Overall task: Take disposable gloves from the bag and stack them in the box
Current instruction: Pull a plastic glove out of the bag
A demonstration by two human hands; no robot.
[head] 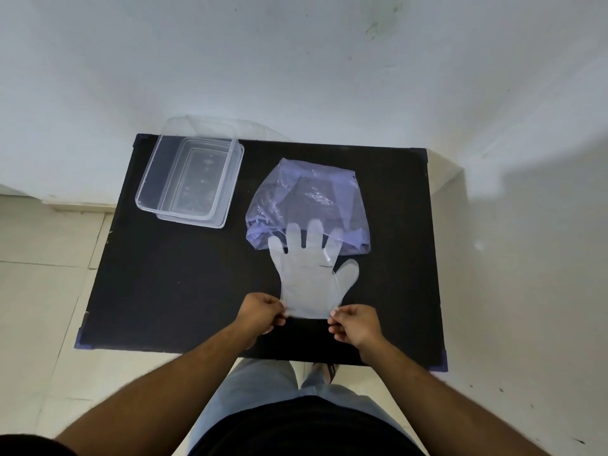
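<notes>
A clear disposable glove (307, 274) is spread flat over the black table (184, 291), fingers pointing away from me and overlapping the bag's near edge. My left hand (260, 312) pinches the cuff's left corner and my right hand (355, 325) pinches its right corner. The purple translucent plastic bag (306, 199) lies crumpled behind the glove, right of the table's middle. A clear plastic box (194, 177) stands open at the table's far left corner, with nothing visible inside it.
A clear lid (210, 126) leans behind the box against the white wall. The table is small, with tiled floor to its left and right. My legs stand at its near edge.
</notes>
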